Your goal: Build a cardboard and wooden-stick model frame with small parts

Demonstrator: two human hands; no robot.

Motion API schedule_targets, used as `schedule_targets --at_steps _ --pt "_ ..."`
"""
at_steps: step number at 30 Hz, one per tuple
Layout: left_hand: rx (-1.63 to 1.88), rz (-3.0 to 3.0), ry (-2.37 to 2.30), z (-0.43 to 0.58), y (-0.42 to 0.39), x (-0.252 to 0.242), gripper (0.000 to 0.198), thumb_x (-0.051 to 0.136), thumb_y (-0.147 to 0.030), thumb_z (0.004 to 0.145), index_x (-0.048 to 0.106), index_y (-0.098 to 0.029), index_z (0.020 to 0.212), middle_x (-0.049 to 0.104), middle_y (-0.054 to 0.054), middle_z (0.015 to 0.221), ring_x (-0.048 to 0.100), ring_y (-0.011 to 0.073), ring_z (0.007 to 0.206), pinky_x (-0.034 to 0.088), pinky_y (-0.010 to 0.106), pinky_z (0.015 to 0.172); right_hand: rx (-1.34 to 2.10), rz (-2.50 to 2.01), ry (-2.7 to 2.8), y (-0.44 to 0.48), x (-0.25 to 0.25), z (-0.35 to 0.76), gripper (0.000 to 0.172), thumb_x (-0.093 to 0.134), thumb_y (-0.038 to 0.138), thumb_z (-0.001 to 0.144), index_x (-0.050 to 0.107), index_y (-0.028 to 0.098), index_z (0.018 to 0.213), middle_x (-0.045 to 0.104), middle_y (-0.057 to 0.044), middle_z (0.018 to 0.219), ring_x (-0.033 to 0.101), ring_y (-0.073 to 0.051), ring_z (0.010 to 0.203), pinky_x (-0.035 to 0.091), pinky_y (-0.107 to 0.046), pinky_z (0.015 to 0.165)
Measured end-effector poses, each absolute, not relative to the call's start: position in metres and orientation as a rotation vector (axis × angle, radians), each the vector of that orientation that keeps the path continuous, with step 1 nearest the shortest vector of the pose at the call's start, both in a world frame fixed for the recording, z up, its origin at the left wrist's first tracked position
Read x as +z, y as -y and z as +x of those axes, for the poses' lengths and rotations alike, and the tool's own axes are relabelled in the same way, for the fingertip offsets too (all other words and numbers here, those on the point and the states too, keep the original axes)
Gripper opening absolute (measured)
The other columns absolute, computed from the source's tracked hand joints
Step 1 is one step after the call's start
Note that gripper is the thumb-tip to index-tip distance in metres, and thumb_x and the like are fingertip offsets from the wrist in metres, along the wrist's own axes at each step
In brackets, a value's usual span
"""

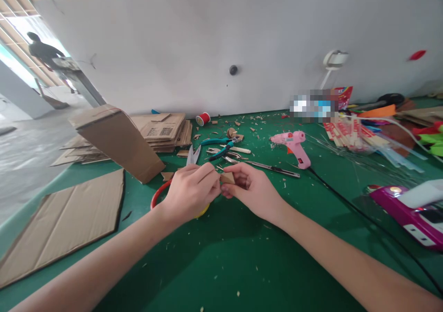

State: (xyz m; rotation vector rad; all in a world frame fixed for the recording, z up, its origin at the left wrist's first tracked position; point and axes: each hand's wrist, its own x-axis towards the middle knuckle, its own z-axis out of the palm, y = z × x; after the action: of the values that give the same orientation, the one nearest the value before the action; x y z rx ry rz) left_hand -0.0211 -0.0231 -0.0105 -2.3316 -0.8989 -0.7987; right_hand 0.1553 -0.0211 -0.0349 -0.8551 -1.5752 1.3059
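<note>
Surface (221,266): green, littered with small cardboard scraps; both my forearms come in over it from the near edge.
Cardboard sheet (62,224): lies flat at near left, well apart from the hands.
Left hand (190,192): closed around the scissors (193,156). The blades stick up above the knuckles, the red handle loop shows below the wrist, and the fingertips reach across to the right hand.
Right hand (249,187): pinched narrow on a small cardboard piece (227,178), thumb and fingers on its right part.
Cardboard piece: held just above the surface between the two hands, touching both. I cannot tell whether the blades are on it.
Step in hand (my reading): trimming or adjusting the small piece, with the fingers working at its left edge.
Next move calls for (judgement): a firm pinch on the right, the edge brought into the blades, and fingertips kept clear of the cut.
Cable (346,196): black, runs from the near right toward the glue gun (292,146), which is pink and lies on its side.
Behind the hands: a knife (273,168) and teal-handled pliers (221,148), lying near each other.
Folded box (117,139): stands tilted at left, in front of a cardboard stack (162,129).
Spool (203,118): red, stands near the wall (221,35).
</note>
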Motion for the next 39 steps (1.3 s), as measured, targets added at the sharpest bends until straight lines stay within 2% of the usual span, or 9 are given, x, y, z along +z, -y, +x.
schedule_targets --at_steps 6,15,21,27,31,37,39 --pt "-0.974 -2.343 1.026 -0.017 0.025 -0.011 0.019 0.049 -0.010 0.080 0.055 -0.016 0.063 0.057 -0.001 0.064 0.049 0.0076 0.053 0.043 0.020 0.053 1.382 -0.819 1.483 0.021 -0.032 0.155 0.027 0.068 0.022 0.073 0.055 0.020 0.097 0.066 0.003 0.075 0.066 -0.013 0.064 0.057 -0.031 0.063" --pt "-1.077 -2.365 1.131 -0.018 0.024 -0.014 0.012 0.050 -0.011 0.078 0.056 -0.016 0.069 0.059 -0.001 0.068 0.053 0.0073 0.056 0.042 0.018 0.051 1.397 -0.807 1.477 0.021 -0.034 0.154 0.028 0.068 0.024 0.073 0.052 0.022 0.096 0.065 0.002 0.079 0.065 -0.012 0.064 0.057 -0.031 0.062" --pt "-1.072 -2.542 1.179 -0.021 0.023 -0.012 0.012 0.051 -0.015 0.082 0.061 -0.016 0.090 0.065 0.004 0.092 0.060 0.0077 0.065 0.049 0.018 0.056 1.346 -0.803 1.516 0.018 -0.036 0.154 0.024 0.065 0.023 0.075 0.052 0.023 0.095 0.061 0.003 0.080 0.061 -0.011 0.067 0.057 -0.029 0.059" --pt "-1.120 -2.711 1.238 -0.025 0.020 -0.010 0.017 0.050 -0.018 0.085 0.063 -0.019 0.097 0.064 0.006 0.099 0.060 0.0086 0.070 0.051 0.020 0.062 1.306 -0.769 1.555 0.015 -0.040 0.157 0.024 0.062 0.022 0.077 0.055 0.024 0.100 0.062 0.002 0.084 0.063 -0.012 0.072 0.058 -0.029 0.061" --pt "-1.154 -2.809 1.267 -0.026 0.019 -0.005 0.014 0.052 -0.019 0.085 0.065 -0.019 0.089 0.066 0.004 0.090 0.060 0.0092 0.069 0.050 0.021 0.062 1.292 -0.781 1.585 0.015 -0.041 0.159 0.025 0.060 0.021 0.079 0.057 0.025 0.103 0.063 0.001 0.087 0.065 -0.013 0.076 0.059 -0.030 0.064" --pt "-1.369 -2.978 1.890 -0.021 0.020 0.001 0.012 0.058 -0.027 0.081 0.062 -0.018 0.089 0.067 0.000 0.069 0.065 0.0124 0.058 0.052 0.021 0.053 1.079 -0.845 1.727 0.019 -0.032 0.162 0.022 0.059 0.022 0.081 0.060 0.026 0.102 0.063 0.000 0.088 0.064 -0.012 0.070 0.059 -0.031 0.065" --pt "-1.437 -3.007 1.965 -0.021 0.020 0.002 0.013 0.059 -0.028 0.081 0.061 -0.018 0.088 0.066 -0.001 0.066 0.067 0.0133 0.058 0.053 0.022 0.054 1.000 -0.868 1.769 0.020 -0.029 0.163 0.021 0.059 0.023 0.082 0.059 0.026 0.103 0.064 0.000 0.086 0.065 -0.013 0.070 0.058 -0.031 0.065"
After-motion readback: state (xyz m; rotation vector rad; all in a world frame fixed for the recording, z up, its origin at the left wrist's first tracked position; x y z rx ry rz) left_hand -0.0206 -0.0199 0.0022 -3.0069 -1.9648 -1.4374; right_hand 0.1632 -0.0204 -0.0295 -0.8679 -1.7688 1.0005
